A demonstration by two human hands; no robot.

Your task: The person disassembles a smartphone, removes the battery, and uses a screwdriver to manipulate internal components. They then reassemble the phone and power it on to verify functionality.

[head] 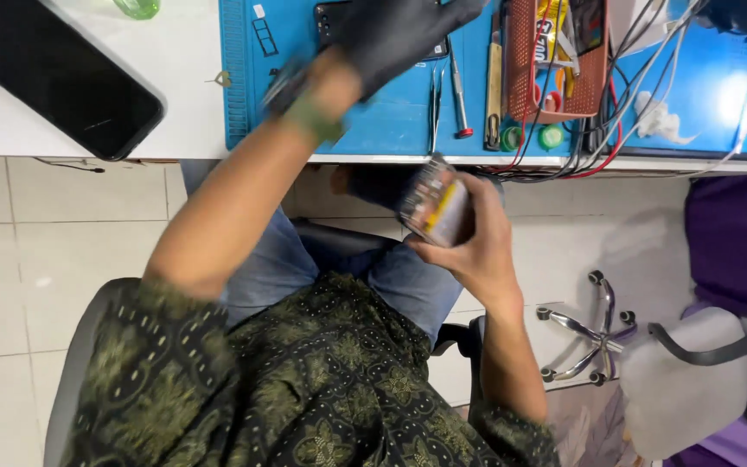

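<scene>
Overhead, blue mat [391,121] on white desk [175,78]

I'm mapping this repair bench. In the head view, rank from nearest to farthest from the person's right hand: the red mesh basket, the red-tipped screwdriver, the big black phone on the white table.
1. Red-tipped screwdriver, on the blue mat just above the right hand.
2. Red mesh basket, above and slightly right on the mat; nearly as close.
3. Big black phone, far left on the white table.
</scene>
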